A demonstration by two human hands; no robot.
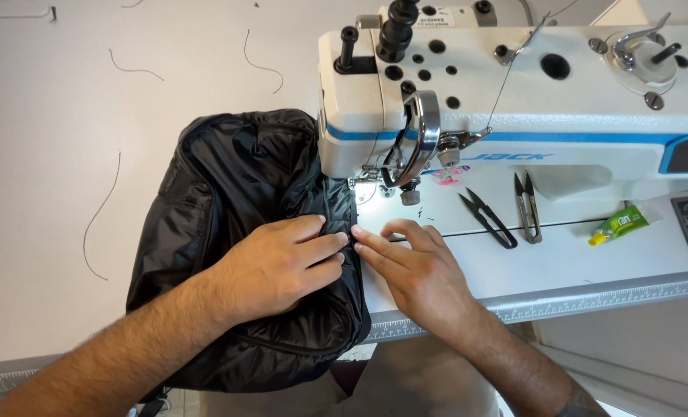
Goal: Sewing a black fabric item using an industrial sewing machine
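Observation:
A black padded fabric piece (228, 177) lies on the white table, its right edge under the head of a white and blue sewing machine (514, 93). My left hand (278, 266) presses flat on the fabric, fingers pointing right toward the needle area (363, 189). My right hand (413, 266) rests beside it on the machine bed, fingertips touching the fabric's right edge just in front of the presser foot. Neither hand grips anything; both lie flat with fingers extended.
Two black thread snips (487, 216) (527, 207) lie on the machine bed to the right of my hands. A small green and yellow tube (618, 225) sits further right. Loose dark threads (101, 216) lie on the table at left. A ruler strip (591, 297) runs along the table's front edge.

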